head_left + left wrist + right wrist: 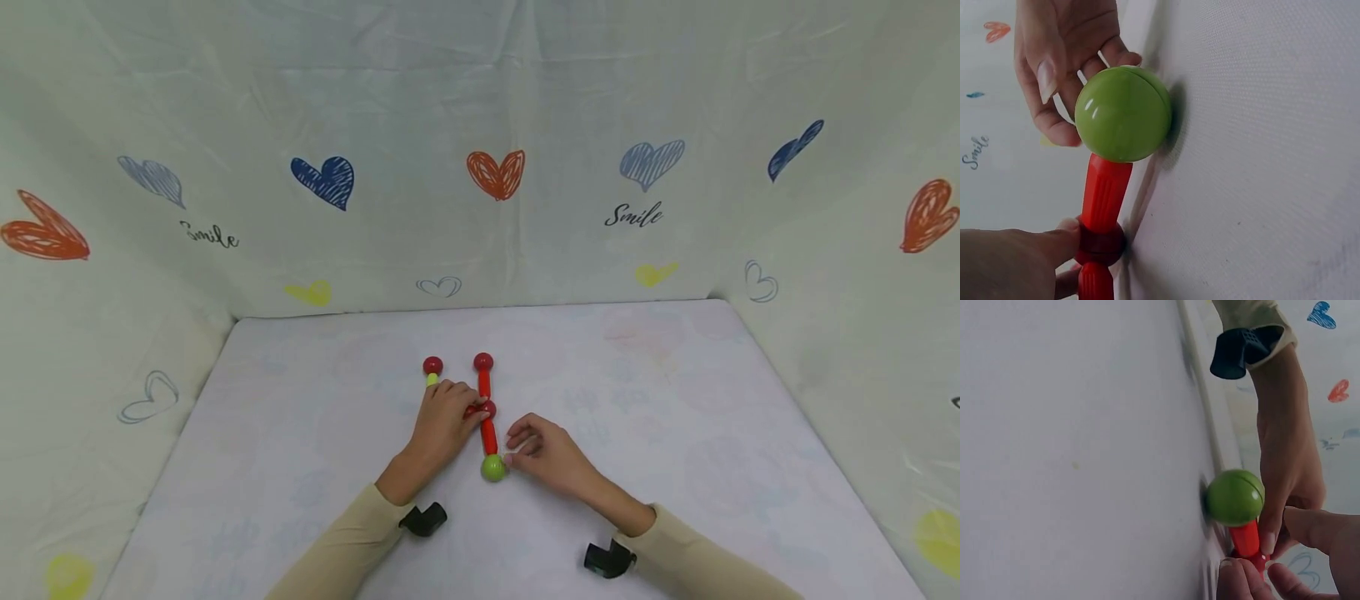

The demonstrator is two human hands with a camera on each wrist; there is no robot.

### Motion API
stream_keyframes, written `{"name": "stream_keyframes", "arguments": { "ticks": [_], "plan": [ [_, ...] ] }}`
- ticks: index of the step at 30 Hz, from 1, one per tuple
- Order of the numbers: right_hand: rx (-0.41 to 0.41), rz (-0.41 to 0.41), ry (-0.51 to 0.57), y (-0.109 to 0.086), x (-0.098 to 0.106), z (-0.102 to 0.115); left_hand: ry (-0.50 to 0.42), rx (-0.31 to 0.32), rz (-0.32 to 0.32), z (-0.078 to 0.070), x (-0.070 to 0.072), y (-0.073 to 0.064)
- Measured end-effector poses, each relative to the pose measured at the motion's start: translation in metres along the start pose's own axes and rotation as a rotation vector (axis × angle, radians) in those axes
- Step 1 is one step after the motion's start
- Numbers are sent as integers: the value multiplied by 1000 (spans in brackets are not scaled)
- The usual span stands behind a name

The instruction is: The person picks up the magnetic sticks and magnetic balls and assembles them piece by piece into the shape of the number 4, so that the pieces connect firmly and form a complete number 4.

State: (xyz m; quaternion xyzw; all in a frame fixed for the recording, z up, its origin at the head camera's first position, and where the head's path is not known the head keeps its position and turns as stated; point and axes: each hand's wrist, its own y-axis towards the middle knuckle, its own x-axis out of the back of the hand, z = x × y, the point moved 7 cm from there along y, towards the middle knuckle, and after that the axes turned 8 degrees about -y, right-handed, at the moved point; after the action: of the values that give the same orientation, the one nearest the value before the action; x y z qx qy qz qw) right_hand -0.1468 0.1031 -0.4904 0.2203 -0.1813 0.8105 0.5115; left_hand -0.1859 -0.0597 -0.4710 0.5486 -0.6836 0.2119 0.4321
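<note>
On the table lies a toy of balls and rods. A green ball [492,467] forms its near end, joined by a red rod [489,437] to a middle red ball [490,409]. Beyond that, another red rod [484,383] runs to a far red ball [483,362]. My left hand [441,423] pinches the middle red ball between thumb and fingers, hiding the parts beneath the palm. Past its knuckles show a yellow-green rod [432,379] and a dark red ball [432,366]. My right hand [553,457] is beside the green ball, fingers loosely bent, thumb tip right at its side.
A white cloth covers the table [675,400]. Behind it and at both sides hang pale sheets [405,108] printed with hearts and "Smile". Black wrist mounts [424,520] sit at both cuffs, low over the tabletop.
</note>
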Motion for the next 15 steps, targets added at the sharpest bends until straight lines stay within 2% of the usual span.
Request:
{"name": "stream_keyframes", "arguments": {
  "ticks": [6, 11, 15],
  "plan": [
    [-49, -47, 17, 7, 26, -15, 19, -2, -18, 3, 2, -2],
    [-120, -88, 85, 10, 50, -27, 2, -25, -87, 14, 15, -6],
    [-161, -130, 118, 10, 71, -35, 5, 2, -118, 28, 28, -8]
  ]
}}
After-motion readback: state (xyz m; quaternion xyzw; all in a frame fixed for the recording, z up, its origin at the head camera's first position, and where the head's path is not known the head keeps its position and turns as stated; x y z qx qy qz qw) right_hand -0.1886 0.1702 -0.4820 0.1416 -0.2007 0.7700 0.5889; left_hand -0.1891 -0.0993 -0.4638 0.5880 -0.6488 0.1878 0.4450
